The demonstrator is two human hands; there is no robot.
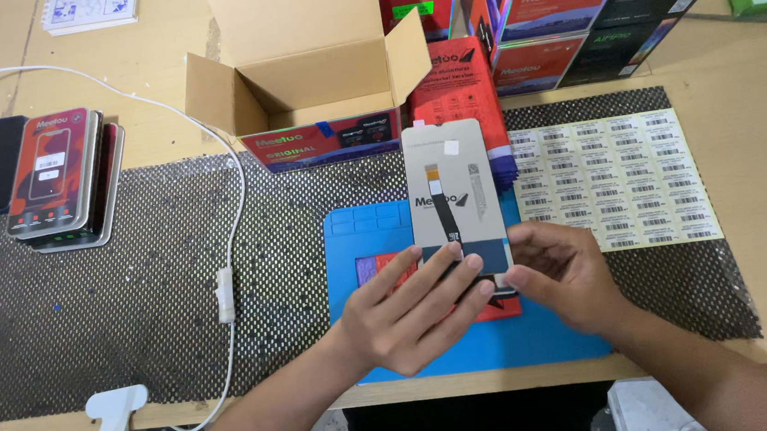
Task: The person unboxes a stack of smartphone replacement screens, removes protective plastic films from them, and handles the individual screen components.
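Over the blue mat (376, 230), both hands held a phone screen panel (453, 191) back side up, its long axis running away from the person. Left hand (416, 319) lay flat across the near end, four fingers (439, 271) spread over the dark lower band, grasping the panel rather than clenched. Right hand (560, 279) pinched the near right corner, thumb on top; underside fingers hidden. Black flex ribbon (445, 205) ran down the middle of the panel's grey back, lying flat.

Panel sat just above the mat, far end reaching toward the open carton (297, 75). Red box (457, 80) lay just beyond it; label sheet (616, 181) lay to the right on the mesh liner (113, 295). White cable (230, 201) ran well clear to the left, near stacked boxed panels (56, 175).

Judgement on handling: the piece looked thin and stiff, likely glass-faced, so support from both ends suited it. Pressure was best kept on the edges and the lower band, away from the ribbon. Keeping it low and level over the soft mat would have limited harm from a slip. The left fingers covered much of the near end, so I could not tell what lay beneath them.
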